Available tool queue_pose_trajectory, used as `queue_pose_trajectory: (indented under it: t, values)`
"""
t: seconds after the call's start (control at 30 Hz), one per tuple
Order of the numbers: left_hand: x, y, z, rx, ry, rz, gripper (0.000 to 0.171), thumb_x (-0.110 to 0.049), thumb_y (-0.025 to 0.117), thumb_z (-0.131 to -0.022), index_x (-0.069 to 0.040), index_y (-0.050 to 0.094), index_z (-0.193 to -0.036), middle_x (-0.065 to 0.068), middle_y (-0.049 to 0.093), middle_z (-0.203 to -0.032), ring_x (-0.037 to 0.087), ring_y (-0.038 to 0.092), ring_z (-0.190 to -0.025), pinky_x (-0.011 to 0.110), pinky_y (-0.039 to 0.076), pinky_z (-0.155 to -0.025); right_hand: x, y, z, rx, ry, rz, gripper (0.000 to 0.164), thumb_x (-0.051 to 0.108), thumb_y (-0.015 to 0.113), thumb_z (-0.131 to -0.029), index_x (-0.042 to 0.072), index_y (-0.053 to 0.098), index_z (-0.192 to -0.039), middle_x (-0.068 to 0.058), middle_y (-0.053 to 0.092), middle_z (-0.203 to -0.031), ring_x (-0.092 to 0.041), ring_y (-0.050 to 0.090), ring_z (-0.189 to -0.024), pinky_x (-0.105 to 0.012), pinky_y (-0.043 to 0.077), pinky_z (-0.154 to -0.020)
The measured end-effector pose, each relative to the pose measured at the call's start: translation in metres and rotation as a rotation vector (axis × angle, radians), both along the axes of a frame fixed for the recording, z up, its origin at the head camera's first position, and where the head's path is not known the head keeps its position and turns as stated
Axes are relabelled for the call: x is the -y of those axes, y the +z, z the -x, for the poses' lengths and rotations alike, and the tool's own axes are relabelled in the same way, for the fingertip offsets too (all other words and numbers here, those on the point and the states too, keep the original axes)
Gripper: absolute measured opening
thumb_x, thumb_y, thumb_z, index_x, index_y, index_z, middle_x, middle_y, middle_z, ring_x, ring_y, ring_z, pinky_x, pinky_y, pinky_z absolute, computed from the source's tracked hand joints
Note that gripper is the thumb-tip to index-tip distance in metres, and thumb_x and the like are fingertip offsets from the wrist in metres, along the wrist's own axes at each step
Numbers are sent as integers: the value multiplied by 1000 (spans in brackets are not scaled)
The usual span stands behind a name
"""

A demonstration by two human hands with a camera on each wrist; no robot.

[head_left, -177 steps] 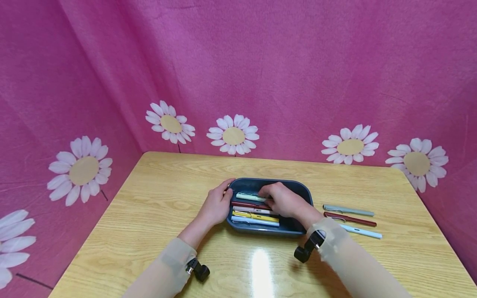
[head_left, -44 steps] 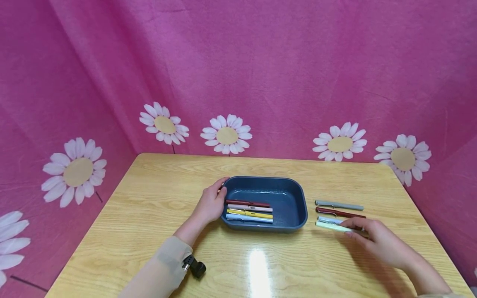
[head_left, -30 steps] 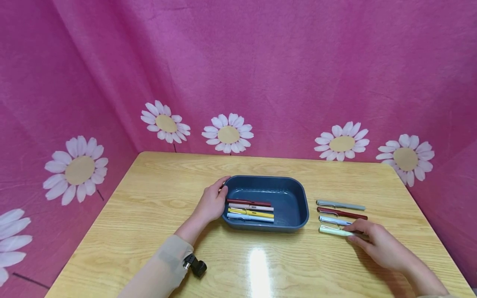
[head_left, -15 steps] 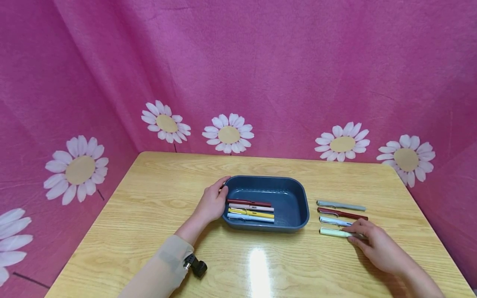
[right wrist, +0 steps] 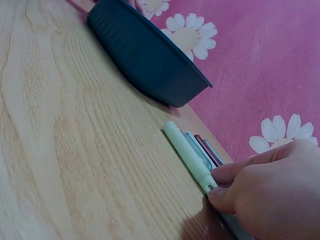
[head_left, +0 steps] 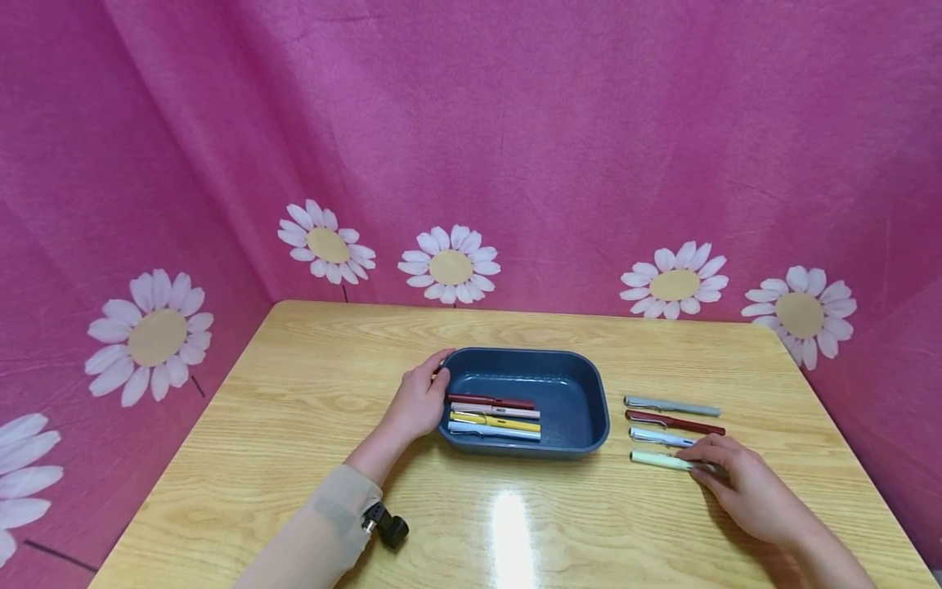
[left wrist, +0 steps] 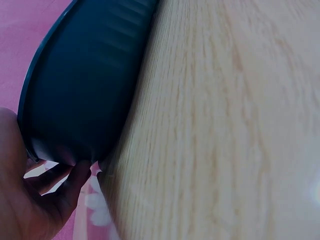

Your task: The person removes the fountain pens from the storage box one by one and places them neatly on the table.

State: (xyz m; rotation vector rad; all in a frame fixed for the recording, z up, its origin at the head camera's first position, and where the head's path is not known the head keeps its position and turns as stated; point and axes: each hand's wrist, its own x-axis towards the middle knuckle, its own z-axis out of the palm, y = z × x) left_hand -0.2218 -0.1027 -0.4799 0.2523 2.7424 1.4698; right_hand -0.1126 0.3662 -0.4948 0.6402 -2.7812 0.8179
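My left hand (head_left: 418, 401) grips the left end of a dark blue open box (head_left: 570, 413), its thumb at the rim; the left wrist view shows fingers against the box's outer wall (left wrist: 85, 90). On the table to the right, my right hand (head_left: 751, 491) pinches a mint-green capped pen (head_left: 658, 460) between thumb and fingers, covering its far end. The pen lies flat at the near end of a row: a pale blue pen (head_left: 658, 438), a dark red pen (head_left: 677, 423) and a grey-green pen (head_left: 673, 406) lie behind it, roughly parallel.
Inside the box, along its left side, lie a dark red pen (head_left: 491, 401), a pale pink pen (head_left: 496, 411), a yellow pen (head_left: 496, 421) and a light blue pen (head_left: 495, 430). A pink curtain (head_left: 559, 164) with daisies borders the wooden table (head_left: 294, 368).
The mint-green pen has gone from the box to the table, carried right by my right hand and laid in front of the pale blue pen. My left hand has stayed on the box.
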Motion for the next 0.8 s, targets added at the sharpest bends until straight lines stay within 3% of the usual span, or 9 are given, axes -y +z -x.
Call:
queue_pose_trajectory:
  t: [0.33, 0.6, 0.8]
  values:
    - [0, 1, 0, 11, 2, -7, 46, -23, 42, -115, -12, 48, -160, 16, 55, -154, 34, 50, -143, 54, 37, -119, 2, 3, -1, -82, 33, 18, 42, -15, 81, -82, 17, 77, -109, 9, 68, -107, -6, 63, -96, -5, 42, -86]
    - [1, 1, 0, 4, -4, -14, 46, -23, 42, -115, -12, 48, -160, 16, 55, -153, 34, 52, -141, 54, 39, -118, 18, 34, 4, -131, 68, 60, 41, -12, 83, -83, 12, 76, -116, 2, 71, -111, -11, 65, -98, -9, 44, -88]
    - [2, -1, 0, -12, -8, -12, 46, -21, 43, -115, -11, 49, -159, 17, 57, -151, 34, 55, -138, 54, 40, -117, 39, 62, 11, -117, 146, 107, 48, -11, 82, -84, 18, 74, -121, 7, 70, -114, -7, 66, -100, -9, 47, -90]
